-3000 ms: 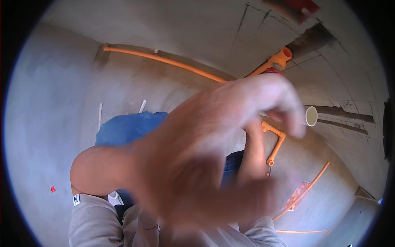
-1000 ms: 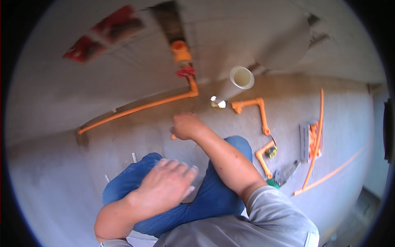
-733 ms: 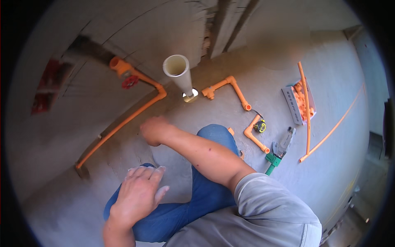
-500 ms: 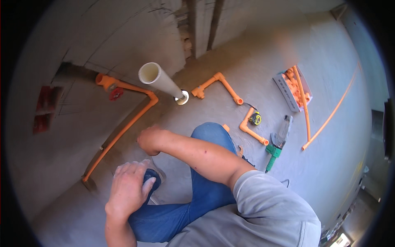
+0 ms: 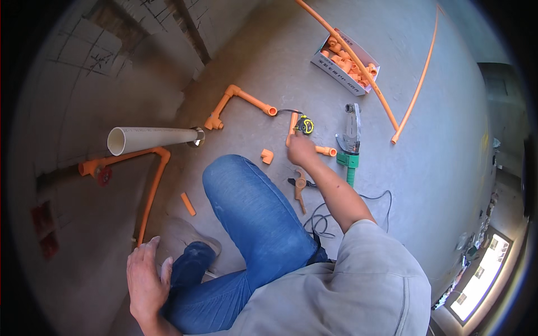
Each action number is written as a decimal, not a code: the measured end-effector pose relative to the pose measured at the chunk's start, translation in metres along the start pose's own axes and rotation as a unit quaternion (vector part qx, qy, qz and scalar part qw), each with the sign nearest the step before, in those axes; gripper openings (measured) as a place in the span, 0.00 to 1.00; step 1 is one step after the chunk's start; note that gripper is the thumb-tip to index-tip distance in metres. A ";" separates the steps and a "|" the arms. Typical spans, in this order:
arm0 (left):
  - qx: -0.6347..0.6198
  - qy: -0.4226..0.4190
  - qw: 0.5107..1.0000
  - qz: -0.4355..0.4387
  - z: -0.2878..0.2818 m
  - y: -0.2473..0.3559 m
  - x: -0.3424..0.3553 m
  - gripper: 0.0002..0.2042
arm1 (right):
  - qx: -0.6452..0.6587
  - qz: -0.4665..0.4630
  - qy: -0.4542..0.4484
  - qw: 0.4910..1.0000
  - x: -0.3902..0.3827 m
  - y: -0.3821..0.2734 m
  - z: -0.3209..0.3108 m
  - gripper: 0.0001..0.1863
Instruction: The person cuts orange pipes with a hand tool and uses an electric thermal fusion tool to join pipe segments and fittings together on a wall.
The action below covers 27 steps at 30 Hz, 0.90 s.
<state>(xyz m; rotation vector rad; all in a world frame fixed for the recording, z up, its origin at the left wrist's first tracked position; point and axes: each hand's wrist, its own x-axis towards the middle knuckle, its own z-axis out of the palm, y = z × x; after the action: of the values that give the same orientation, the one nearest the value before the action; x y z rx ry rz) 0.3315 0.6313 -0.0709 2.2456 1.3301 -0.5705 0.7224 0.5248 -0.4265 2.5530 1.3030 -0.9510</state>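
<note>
My right hand reaches forward over the bent orange pipe piece and covers its elbow. Its fingers are hidden, so a grip cannot be made out. A yellow-and-black tape measure lies just beyond the knuckles, against that pipe. By my lower leg, my left hand hangs with fingers stretched and thumb apart, holding nothing. Nearer my knee lie a loose orange elbow fitting and a short orange pipe offcut. A brown-and-black pipe cutter rests below my right hand.
A green-handled pipe welder with a cable stands right. Farther are a box of orange fittings, long orange pipes and another bent pipe assembly. Left, a white pipe rises near a wall-side orange pipe.
My right hand has swung from the left side over to the bent pipe and tape measure. My left hand stays by my leg. The view has turned rightward.
</note>
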 end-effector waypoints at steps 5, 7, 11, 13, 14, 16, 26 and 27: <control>0.038 0.029 0.999 0.026 0.011 0.000 -0.004 0.23 | -0.073 0.093 0.056 0.991 0.011 0.069 0.062 0.15; 0.052 0.050 0.997 0.039 0.014 0.002 -0.002 0.23 | -0.131 0.054 0.066 0.988 0.017 0.076 0.071 0.16; 0.014 0.030 0.999 0.032 0.012 0.007 -0.006 0.22 | -0.153 -0.005 0.075 0.985 0.011 0.068 0.064 0.14; 0.013 0.046 0.999 0.008 0.010 0.002 -0.016 0.21 | -0.115 -0.099 0.042 0.988 0.001 0.040 0.058 0.12; 0.009 0.057 0.998 0.017 0.008 -0.001 -0.020 0.21 | -0.048 -0.079 0.012 0.996 -0.009 0.025 0.054 0.12; 0.000 0.083 0.996 0.021 0.013 -0.008 -0.027 0.21 | 0.054 -0.031 -0.041 0.997 -0.033 -0.005 0.034 0.15; -0.156 0.217 0.963 0.037 0.015 -0.018 -0.022 0.08 | 0.280 -0.121 0.075 0.949 -0.100 -0.057 -0.081 0.17; -0.200 0.302 0.930 0.070 0.019 -0.020 -0.020 0.07 | 0.292 -0.149 0.087 0.941 -0.101 -0.057 -0.086 0.17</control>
<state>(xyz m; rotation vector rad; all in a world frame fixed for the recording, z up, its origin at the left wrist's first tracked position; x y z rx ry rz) 0.3033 0.6148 -0.0785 2.2065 1.3764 0.4538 0.6765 0.5227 -0.2899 2.9762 1.7065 -1.3716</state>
